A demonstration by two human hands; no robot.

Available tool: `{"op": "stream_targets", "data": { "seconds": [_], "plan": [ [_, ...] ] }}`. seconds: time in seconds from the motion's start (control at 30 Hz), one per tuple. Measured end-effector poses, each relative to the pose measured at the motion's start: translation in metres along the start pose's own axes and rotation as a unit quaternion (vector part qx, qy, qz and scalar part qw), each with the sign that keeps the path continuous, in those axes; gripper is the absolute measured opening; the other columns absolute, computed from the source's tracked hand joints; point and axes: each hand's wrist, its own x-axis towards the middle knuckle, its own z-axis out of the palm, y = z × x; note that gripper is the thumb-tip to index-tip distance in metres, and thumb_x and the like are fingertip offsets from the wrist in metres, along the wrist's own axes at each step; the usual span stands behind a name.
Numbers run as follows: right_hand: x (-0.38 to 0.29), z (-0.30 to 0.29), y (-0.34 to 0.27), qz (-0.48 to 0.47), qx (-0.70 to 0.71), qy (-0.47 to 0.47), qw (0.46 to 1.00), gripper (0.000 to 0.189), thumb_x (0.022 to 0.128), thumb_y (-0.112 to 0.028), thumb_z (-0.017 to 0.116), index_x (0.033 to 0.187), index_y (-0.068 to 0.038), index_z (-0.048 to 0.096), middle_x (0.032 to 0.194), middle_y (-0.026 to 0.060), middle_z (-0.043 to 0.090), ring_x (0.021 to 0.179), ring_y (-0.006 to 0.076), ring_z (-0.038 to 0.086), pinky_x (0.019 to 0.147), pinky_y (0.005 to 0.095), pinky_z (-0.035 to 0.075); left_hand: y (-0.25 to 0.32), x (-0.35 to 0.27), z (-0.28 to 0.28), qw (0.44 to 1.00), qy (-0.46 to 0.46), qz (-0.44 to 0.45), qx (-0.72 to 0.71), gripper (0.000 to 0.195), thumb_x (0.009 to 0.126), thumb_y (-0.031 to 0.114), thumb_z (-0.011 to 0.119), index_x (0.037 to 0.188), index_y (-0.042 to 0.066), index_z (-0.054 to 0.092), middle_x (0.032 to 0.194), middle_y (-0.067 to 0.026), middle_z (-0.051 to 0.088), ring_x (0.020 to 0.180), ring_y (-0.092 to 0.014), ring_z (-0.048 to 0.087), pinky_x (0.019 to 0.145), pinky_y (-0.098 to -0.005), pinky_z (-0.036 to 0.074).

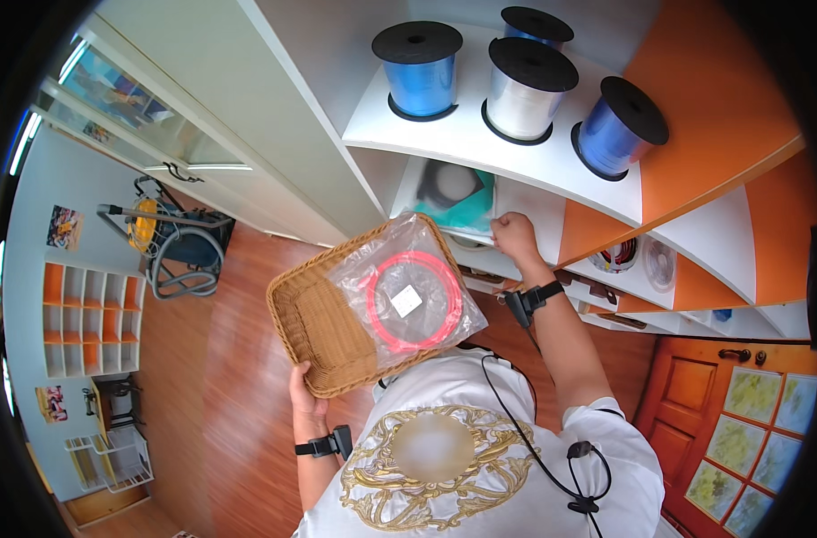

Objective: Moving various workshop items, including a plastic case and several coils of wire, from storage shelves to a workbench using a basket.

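My left hand (pixel 306 389) grips the near left corner of a rectangular brown wicker basket (pixel 314 316). Across the right part of the basket lies a clear plastic bag (pixel 354 276) with a coil of red cable or tubing (pixel 457 306) inside and a white label that bears writing. My right hand (pixel 518 241) is at the lower shelf, its curled fingers pinching the near right corner of a clear plastic packet with teal material (pixel 472 208) in it. A dark ring-shaped item (pixel 448 185) shows in the same packet or on it; I cannot tell which.
Several ribbon spools, including a blue one (pixel 418 81) and a white one (pixel 526 101), stand on the white upper shelf (pixel 368 128). Clear tubs (pixel 613 257) sit to the right. A vacuum cleaner (pixel 186 242) is on the floor at left. A wooden door (pixel 677 397) is at right.
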Motion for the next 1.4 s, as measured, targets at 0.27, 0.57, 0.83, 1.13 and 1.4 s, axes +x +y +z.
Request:
{"op": "stream_targets", "data": {
  "seconds": [0.27, 0.57, 0.83, 1.13, 1.4],
  "plan": [
    [-0.075, -0.037, 0.022, 0.075, 0.062, 0.012, 0.995, 0.022, 0.088, -0.016, 0.057, 0.079, 0.004, 0.057, 0.067, 0.0123, 0.062, 0.054, 0.0229, 0.065, 0.045, 0.0332, 0.052, 0.006, 0.006, 0.003, 1.0, -0.008, 0.001, -0.014, 0.05, 0.085, 0.017, 0.052, 0.129, -0.004, 0.047, 0.124, -0.0161, 0.057, 0.111, -0.031, 0.057, 0.094, -0.0419, 0.05],
    [-0.091, -0.018, -0.003, 0.215, 0.413, -0.002, 0.885, 0.037, 0.09, -0.027, 0.066, 0.115, -0.001, 0.056, 0.104, 0.0091, 0.064, 0.097, 0.0221, 0.063, 0.078, 0.0408, 0.057, 0.008, 0.022, 0.002, 0.999, -0.036, 0.0, -0.022, 0.047, 0.085, 0.015, 0.052, 0.129, -0.003, 0.048, 0.123, -0.0167, 0.059, 0.11, -0.031, 0.059, 0.095, -0.0427, 0.05],
    [-0.085, -0.03, 0.033, 0.195, 0.419, -0.063, 0.885, 0.028, 0.09, -0.018, 0.067, 0.113, -0.005, 0.059, 0.108, 0.0083, 0.065, 0.098, 0.0236, 0.063, 0.081, 0.0421, 0.052, 0.011, 0.016, 0.011, 0.999, -0.039, 0.024, -0.019, 0.047, 0.086, 0.016, 0.052, 0.127, -0.006, 0.049, 0.121, -0.0166, 0.059, 0.109, -0.03, 0.059, 0.095, -0.0404, 0.049],
    [-0.092, -0.056, 0.007, 0.235, 0.48, -0.083, 0.841, 0.038, 0.089, -0.034, 0.067, 0.111, -0.006, 0.059, 0.097, 0.0102, 0.067, 0.082, 0.0223, 0.066, 0.063, 0.0345, 0.056, 0.013, 0.023, 0.004, 0.999, -0.032, 0.0, -0.018, 0.046, 0.085, 0.016, 0.053, 0.127, -0.002, 0.049, 0.12, -0.0164, 0.06, 0.106, -0.031, 0.06, 0.092, -0.0433, 0.052],
    [-0.095, -0.066, 0.046, 0.19, 0.379, -0.122, 0.897, 0.028, 0.09, -0.027, 0.066, 0.107, -0.007, 0.059, 0.089, 0.0083, 0.068, 0.073, 0.0175, 0.065, 0.054, 0.0271, 0.053, 0.021, 0.016, 0.012, 1.0, -0.024, 0.009, 0.007, 0.047, 0.083, 0.017, 0.054, 0.126, -0.003, 0.05, 0.12, -0.0162, 0.06, 0.105, -0.031, 0.061, 0.093, -0.043, 0.051]
  ]
}}
